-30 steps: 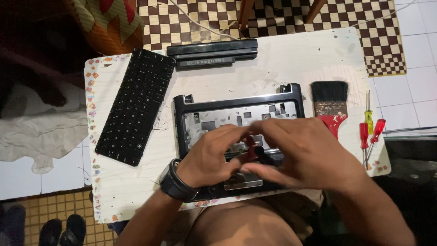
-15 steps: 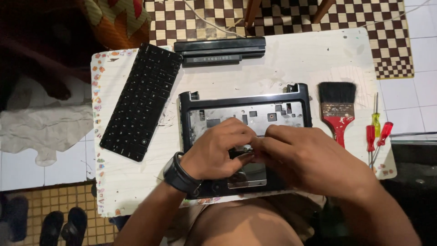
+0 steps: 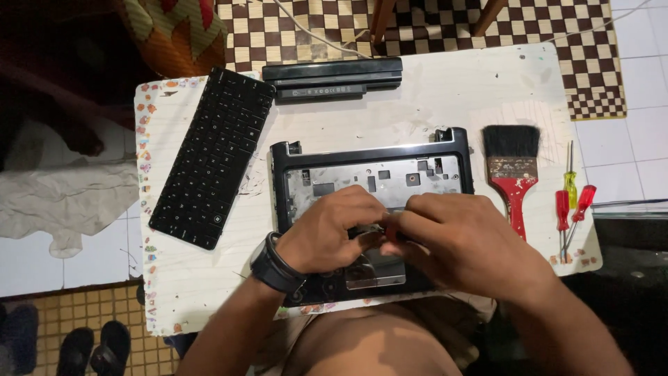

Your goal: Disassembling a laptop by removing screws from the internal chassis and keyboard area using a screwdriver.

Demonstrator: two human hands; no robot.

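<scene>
A home turned makeshift repair spot. A low bench point(image 3: 445, 90) stands on tiled floor point(image 3: 640, 139) beside a checkered mat point(image 3: 445, 28) and sandals point(image 3: 94, 348). A paintbrush point(image 3: 513, 167) and screwdrivers point(image 3: 570, 202) lie on it.

Laptop base point(image 3: 372, 157): black frame, silver-grey inner plate. Keyboard point(image 3: 212, 157): black. Battery pack point(image 3: 332, 79): black. Brush point(image 3: 513, 170): black bristles, red handle. Screwdrivers point(image 3: 572, 202): two red handles, one yellow. Surface point(image 3: 431, 97): white, flower-patterned left edge. Wristband point(image 3: 276, 263): black. Floor mat point(image 3: 445, 28): brown-and-cream checks.
</scene>
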